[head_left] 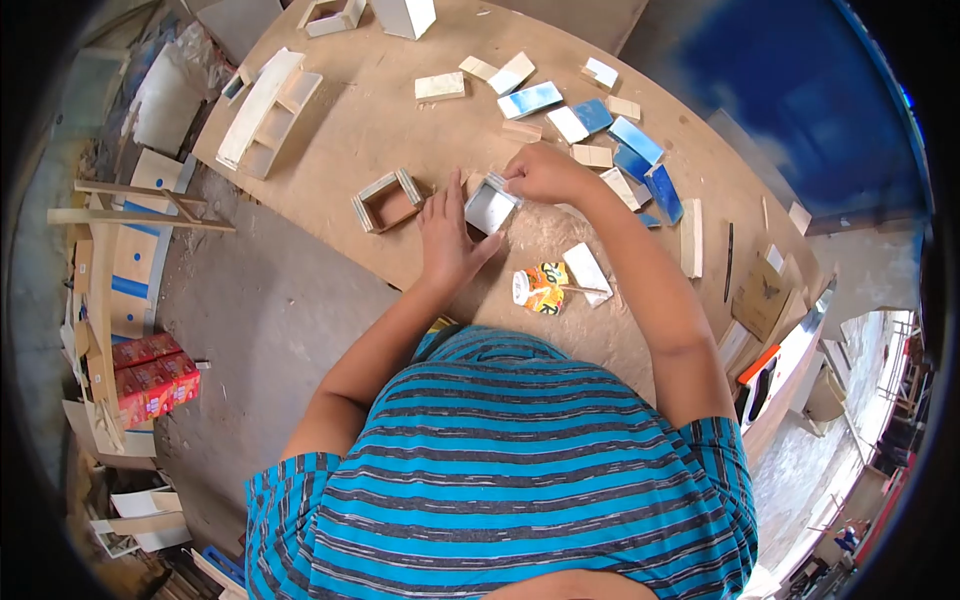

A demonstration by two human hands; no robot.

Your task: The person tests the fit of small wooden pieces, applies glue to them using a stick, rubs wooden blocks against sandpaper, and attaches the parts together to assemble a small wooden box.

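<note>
From my remote seat I saw a short-sleeved shirt [520, 450] in bright turquoise — crossed by dark grey stripes with thin, pale, broken streaks. On either side of the shirt's body, the left sleeve [285, 500] and right sleeve [718, 465] matched it, ending above the elbows. Beyond those hems everything was bare — left hand [448, 250] and right hand [545, 173] included.

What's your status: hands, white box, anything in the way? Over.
Left hand open beside white box. Right hand curled at its right edge. Brown box and yellow container close by, neither apparently blocking.
</note>
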